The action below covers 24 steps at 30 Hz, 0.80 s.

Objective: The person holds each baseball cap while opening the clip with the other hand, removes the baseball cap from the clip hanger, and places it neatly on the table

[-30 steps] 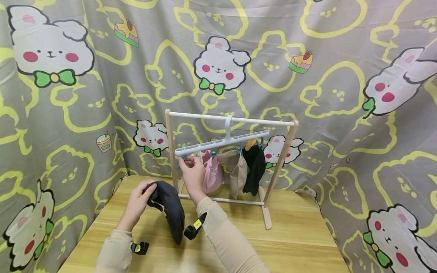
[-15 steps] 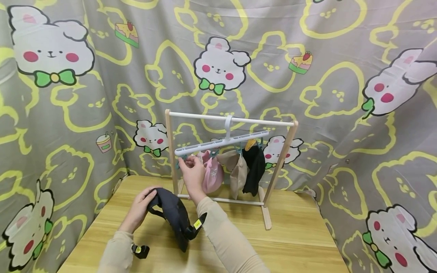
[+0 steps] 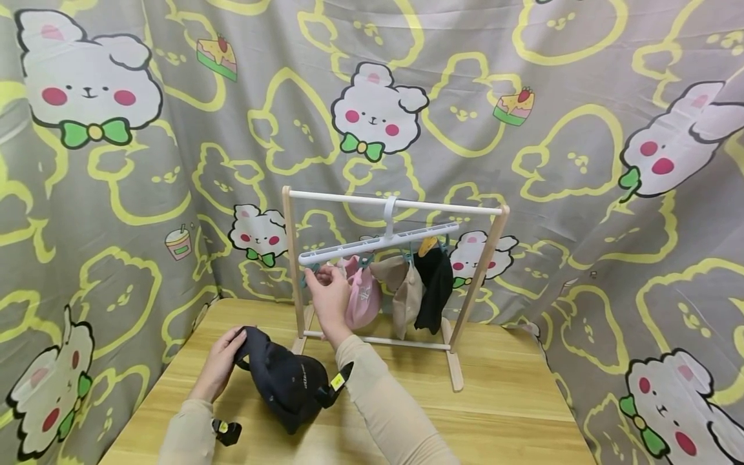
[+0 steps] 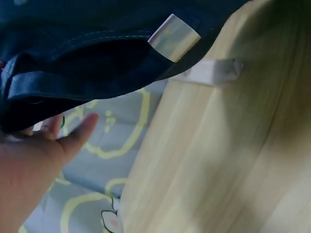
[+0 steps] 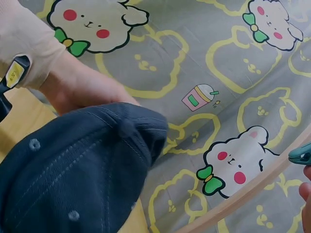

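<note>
A dark navy baseball cap (image 3: 285, 384) hangs over the table from my left hand (image 3: 217, 361), which pinches it by the edge near its back strap. A pale tag (image 4: 174, 39) shows inside the cap in the left wrist view. My right hand (image 3: 330, 298) is raised to the left end of the white hanger (image 3: 349, 248) and pinches a teal clip (image 5: 301, 154) there. Farther along the hanger, clips hold up a pink cap (image 3: 363, 300), a beige cap (image 3: 408, 297) and a black fabric piece (image 3: 434, 287), perhaps also a cap.
The hanger hooks over the white top rail (image 3: 343, 198) of a small wooden rack (image 3: 485, 271). It stands on a wood-grain table (image 3: 494, 420). An orange clip (image 3: 427, 245) is at the black piece. Patterned grey curtains (image 3: 465, 148) enclose the back and sides.
My left hand has moved down and left, and the cap has turned so its crown and front lettering show. The right hand has stayed at the clip.
</note>
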Available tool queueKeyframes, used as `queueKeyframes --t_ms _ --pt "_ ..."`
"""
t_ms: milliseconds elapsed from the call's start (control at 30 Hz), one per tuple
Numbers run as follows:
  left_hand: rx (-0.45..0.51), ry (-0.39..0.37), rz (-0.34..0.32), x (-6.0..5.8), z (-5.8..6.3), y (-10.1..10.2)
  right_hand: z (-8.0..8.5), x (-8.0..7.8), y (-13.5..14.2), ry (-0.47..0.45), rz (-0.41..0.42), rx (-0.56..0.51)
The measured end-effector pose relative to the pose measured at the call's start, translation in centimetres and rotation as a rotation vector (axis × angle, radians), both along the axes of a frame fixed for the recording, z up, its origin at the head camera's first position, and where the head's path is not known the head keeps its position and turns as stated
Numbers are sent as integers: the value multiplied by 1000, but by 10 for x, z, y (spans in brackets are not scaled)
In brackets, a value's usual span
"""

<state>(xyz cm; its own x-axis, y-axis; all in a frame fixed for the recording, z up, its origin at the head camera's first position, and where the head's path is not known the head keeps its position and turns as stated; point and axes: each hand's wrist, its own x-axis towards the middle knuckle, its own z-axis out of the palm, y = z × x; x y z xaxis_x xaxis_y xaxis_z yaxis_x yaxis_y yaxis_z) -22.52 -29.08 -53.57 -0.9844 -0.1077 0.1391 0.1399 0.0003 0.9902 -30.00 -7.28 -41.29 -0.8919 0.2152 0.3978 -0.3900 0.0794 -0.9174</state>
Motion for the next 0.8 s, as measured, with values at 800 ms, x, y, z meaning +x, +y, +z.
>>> queueKeyframes --t_ms 800 --pt "-425 -438 -15 10 13 -32 3 2 -3 -3 15 -22"
